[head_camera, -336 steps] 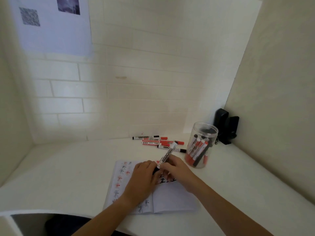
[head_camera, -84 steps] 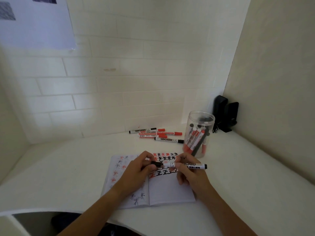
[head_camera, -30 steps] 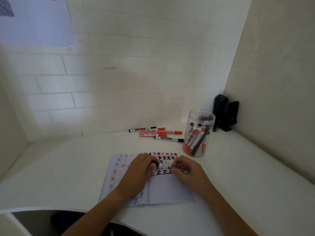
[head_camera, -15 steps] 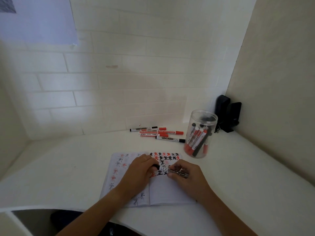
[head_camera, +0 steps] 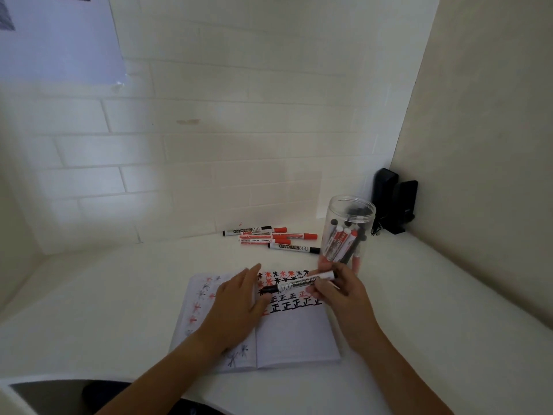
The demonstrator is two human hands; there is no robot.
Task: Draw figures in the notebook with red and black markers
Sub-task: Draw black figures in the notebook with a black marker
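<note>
Over the open notebook (head_camera: 296, 333), right hand (head_camera: 341, 290) pinches a capped black marker (head_camera: 299, 285), held level. Left hand (head_camera: 236, 304) lies flat on the page, fingers straight, holding nothing.

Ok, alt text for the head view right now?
The right hand holds a black-capped white marker over an open notebook of red and black figures; the left hand rests flat on it. A clear plastic marker jar stands behind.
</note>
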